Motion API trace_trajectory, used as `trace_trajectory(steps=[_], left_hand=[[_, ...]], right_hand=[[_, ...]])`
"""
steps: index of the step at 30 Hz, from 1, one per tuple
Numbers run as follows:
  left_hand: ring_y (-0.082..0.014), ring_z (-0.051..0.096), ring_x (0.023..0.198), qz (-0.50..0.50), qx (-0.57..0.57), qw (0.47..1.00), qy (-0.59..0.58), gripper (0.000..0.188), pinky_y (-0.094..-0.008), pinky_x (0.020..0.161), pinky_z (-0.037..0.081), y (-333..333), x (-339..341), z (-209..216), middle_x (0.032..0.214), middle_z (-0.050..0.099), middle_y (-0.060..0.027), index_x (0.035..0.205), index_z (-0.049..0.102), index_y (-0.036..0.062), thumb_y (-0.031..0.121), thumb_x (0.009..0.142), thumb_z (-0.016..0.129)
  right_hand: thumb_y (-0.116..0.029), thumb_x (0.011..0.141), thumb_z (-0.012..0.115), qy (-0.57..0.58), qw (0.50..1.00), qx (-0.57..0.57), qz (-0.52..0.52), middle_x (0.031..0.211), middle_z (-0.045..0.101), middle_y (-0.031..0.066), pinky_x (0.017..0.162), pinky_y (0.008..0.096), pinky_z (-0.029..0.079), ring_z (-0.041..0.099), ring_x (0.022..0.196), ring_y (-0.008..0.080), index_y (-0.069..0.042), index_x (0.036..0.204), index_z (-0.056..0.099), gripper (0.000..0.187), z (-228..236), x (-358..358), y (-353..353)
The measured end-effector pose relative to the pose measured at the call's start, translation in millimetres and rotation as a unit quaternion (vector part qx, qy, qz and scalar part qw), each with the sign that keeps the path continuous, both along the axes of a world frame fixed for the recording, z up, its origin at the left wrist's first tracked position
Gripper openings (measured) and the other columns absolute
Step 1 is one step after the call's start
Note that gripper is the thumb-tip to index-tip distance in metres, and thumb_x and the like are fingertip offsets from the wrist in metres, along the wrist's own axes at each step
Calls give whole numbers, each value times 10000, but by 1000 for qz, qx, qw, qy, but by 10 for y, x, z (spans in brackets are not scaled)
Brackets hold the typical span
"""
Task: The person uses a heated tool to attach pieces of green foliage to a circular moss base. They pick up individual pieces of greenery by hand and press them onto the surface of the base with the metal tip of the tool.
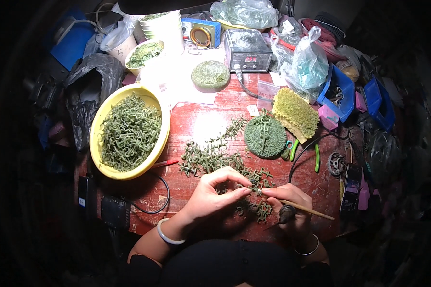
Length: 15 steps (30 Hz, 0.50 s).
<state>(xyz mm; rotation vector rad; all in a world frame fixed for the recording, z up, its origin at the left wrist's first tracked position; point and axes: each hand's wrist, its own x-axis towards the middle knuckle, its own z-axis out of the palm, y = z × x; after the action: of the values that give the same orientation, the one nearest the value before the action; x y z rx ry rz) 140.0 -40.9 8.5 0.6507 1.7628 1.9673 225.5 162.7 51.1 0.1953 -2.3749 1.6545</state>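
Close to the table's near edge, my left hand (210, 193) pinches a small green piece (246, 187) between thumb and forefinger. My right hand (292, 198) is closed around a thin wooden-handled stick (316, 212), its front end meeting the left fingertips. A dark-handled tool with a thin tip (286, 214) also sits in the right hand, against the palm side. Small green branched pieces (206, 158) lie loosely under and beyond my hands. Further off, a round green textured disc (265, 143) carries more such pieces. The exact shape of the pinched piece is hidden by my fingers.
A yellow basin (96, 138) heaped with green pieces stands left. A yellow sponge (299, 112) touches the disc's far right. Behind are a control box with a display (248, 50) and a round greenish block (210, 75). Blue bins (339, 91) and a black cable (299, 155) lie right.
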Motion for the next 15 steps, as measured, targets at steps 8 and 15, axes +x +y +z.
trace_trajectory(steps=[8, 15], left_hand=[[-59, 525, 743, 5, -10, 1000, -15, 162, -218, 690, 439, -12, -7, -4, 950, 656, -6, 1013, 731, 56, 76, 857, 770], [-61, 526, 748, -2, -7, 1000, -20, 164, -217, 699, 440, -17, -3, -8, 960, 654, -7, 1015, 730, 53, 79, 858, 770]], right_hand=[[-10, 875, 703, 17, 1000, 13, -14, 831, 681, 135, 628, 306, 515, 676, 725, 227, -22, 1056, 715, 182, -29, -2, -2], [-10, 878, 702, 16, 1000, -4, -19, 844, 690, 134, 634, 303, 522, 682, 728, 225, -21, 1062, 714, 184, -29, 13, -21]])
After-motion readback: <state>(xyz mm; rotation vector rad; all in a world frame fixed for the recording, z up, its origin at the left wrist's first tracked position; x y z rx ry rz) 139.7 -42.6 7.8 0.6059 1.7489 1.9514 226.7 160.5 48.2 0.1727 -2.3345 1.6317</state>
